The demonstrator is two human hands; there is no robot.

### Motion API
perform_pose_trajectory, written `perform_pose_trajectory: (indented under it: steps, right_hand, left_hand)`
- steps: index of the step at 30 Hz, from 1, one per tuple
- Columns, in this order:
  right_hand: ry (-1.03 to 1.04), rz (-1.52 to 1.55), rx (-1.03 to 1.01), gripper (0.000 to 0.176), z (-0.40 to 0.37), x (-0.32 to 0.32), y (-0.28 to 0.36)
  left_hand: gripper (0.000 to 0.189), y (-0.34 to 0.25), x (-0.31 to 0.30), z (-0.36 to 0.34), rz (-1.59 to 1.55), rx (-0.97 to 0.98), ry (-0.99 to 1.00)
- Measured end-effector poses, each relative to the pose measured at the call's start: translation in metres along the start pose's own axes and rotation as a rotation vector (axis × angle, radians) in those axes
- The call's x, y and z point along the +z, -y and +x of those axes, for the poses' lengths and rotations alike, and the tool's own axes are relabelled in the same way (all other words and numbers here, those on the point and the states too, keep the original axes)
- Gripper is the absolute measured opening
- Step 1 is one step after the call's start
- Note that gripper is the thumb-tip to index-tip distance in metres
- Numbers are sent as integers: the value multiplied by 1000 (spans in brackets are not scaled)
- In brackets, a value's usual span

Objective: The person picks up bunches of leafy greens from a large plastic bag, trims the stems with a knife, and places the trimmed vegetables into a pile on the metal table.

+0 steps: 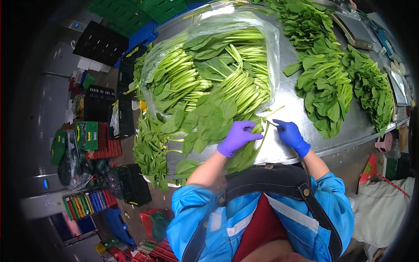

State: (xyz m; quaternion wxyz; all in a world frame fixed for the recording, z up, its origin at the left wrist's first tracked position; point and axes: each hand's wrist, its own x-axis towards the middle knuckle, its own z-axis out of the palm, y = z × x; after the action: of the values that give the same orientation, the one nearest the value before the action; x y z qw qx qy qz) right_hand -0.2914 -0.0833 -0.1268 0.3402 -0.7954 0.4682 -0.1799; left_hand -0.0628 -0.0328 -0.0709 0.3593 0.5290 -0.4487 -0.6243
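My left hand, in a purple glove, is closed around the stems of a small bunch of leafy greens, whose leaves hang toward my apron. Just right of it, my right hand, in a blue glove, grips a small dark knife pointing at the stems. A thin loose stalk sticks out above the bunch. Beyond my hands, an open clear plastic bag holds many greens with pale stem ends showing.
The metal table carries rows of greens on the right and loose leafy greens at its left edge. Scales stand at the back right. Crates stand at the left.
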Motion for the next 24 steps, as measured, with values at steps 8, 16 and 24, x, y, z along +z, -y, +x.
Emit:
perform_pose_trajectory:
  steps: [8, 16, 24]
  right_hand:
    - [262, 610, 149, 34, 6, -42, 64]
    - [239, 591, 320, 22, -2, -10, 33]
    - [268, 675, 425, 22, 18, -26, 33]
  left_hand:
    - [30, -13, 12, 4, -42, -2, 59]
    - [20, -10, 3, 7, -16, -101, -18]
    - [50, -9, 16, -4, 836, 615, -359]
